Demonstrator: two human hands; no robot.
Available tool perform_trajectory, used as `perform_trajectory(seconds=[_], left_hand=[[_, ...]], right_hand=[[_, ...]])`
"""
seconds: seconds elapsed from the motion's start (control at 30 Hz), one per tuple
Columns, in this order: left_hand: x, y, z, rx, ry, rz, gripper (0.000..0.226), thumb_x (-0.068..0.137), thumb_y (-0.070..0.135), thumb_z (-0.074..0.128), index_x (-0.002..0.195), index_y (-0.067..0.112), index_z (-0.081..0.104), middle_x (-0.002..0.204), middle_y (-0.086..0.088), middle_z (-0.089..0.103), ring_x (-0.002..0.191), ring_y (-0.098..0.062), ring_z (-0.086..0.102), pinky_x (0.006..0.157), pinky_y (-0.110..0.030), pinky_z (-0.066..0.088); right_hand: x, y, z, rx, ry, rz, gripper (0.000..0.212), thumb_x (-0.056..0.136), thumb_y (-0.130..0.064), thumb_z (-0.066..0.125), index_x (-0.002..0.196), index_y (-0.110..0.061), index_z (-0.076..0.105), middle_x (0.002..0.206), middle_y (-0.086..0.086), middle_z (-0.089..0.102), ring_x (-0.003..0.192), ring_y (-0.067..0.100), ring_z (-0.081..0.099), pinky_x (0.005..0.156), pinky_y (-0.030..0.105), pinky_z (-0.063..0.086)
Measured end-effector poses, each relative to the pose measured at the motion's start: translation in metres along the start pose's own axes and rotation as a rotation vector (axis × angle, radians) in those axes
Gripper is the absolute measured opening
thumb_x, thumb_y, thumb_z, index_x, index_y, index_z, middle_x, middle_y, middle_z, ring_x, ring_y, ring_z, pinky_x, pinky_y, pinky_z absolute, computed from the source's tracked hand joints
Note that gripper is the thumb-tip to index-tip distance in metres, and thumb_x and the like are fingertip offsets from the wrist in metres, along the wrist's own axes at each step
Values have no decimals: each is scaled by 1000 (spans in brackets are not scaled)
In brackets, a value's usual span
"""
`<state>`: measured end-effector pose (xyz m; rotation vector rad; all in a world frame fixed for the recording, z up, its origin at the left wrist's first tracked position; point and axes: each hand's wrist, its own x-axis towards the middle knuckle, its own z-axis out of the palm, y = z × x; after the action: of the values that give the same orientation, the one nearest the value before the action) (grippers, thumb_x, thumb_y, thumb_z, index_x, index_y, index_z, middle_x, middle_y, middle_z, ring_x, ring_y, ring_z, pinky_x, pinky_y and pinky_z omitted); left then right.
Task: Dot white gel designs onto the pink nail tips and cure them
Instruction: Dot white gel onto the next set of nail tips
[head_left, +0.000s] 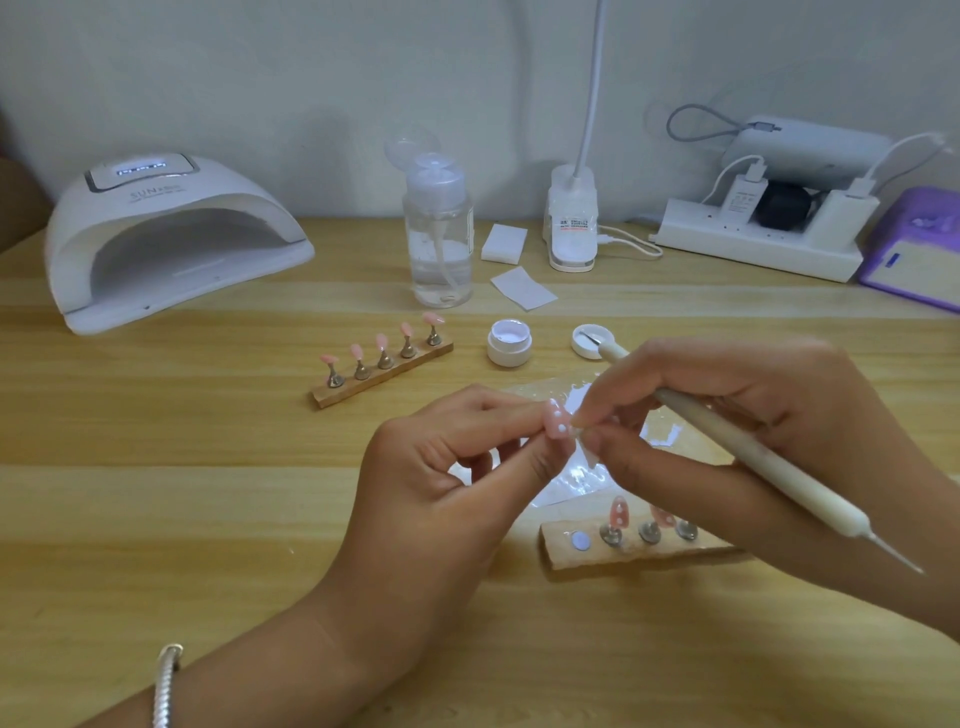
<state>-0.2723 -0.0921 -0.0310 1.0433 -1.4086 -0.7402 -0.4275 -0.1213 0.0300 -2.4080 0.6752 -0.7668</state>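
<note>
Pinching a pink nail tip (558, 423) in the left hand (467, 467), thumb below and forefinger above, remaining fingers loosely curled. Gripping a cream dotting tool (753, 457) in the right hand (727, 431), fingers wrapped round its shaft, while thumb and forefinger reach over to touch the tip's right edge (apparently steadying or turning it, since neither metal end of the tool meets it). Holding that tool slantwise, one end toward twelve o'clock near the jar lid (589, 340), the other toward five o'clock.

Judging by the white dots already on the held tip: late in the dotting of this one, with curing not yet done.

Next, probably: seating it on the bare magnet (581, 540) of the near stand (558, 553) at five o'clock, beside the dotted tips (618, 512) already standing there. Calls for a light touch, with fingers kept off the wet gel, and a straight drop onto the magnet.

After that, likely reloading from the open gel jar (509, 345) at eleven o'clock and starting on the five plain tips of the far stand (384, 371) at ten o'clock.

Farther out at ten o'clock, waiting with its display lit: the curing lamp (171, 234). Behind the jar at eleven o'clock, a pump bottle (440, 234); at one o'clock, along the back of the desk (208, 519), a power strip (753, 244).
</note>
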Motion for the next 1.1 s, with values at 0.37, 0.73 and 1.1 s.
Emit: perform_trajectory(seconds=[0.37, 0.73, 1.1], left_hand=[[0, -2, 0, 4, 8, 13, 12, 84, 21, 73, 90, 28, 80, 79, 12, 71, 71, -3, 56, 62, -22, 42], [-1, -2, 0, 16, -12, 29, 13, 84, 18, 74, 90, 28, 80, 86, 7, 76, 77, -2, 63, 64, -20, 45], [-1, -1, 0, 25, -13, 34, 13, 84, 18, 73, 89, 27, 81, 84, 7, 75, 76, -3, 63, 63, -23, 45]], right_hand=[[-8, 23, -19, -43, 199, 31, 7, 77, -12, 74, 80, -18, 72, 67, -5, 66, 65, 6, 63, 64, 3, 42], [-9, 24, -16, -11, 210, 48, 7, 78, -12, 74, 80, -19, 73, 69, -5, 68, 67, 5, 65, 63, 2, 42], [-10, 25, -17, 19, 162, 28, 9, 78, -10, 75, 80, -19, 74, 67, -7, 66, 61, 1, 63, 62, 3, 43]])
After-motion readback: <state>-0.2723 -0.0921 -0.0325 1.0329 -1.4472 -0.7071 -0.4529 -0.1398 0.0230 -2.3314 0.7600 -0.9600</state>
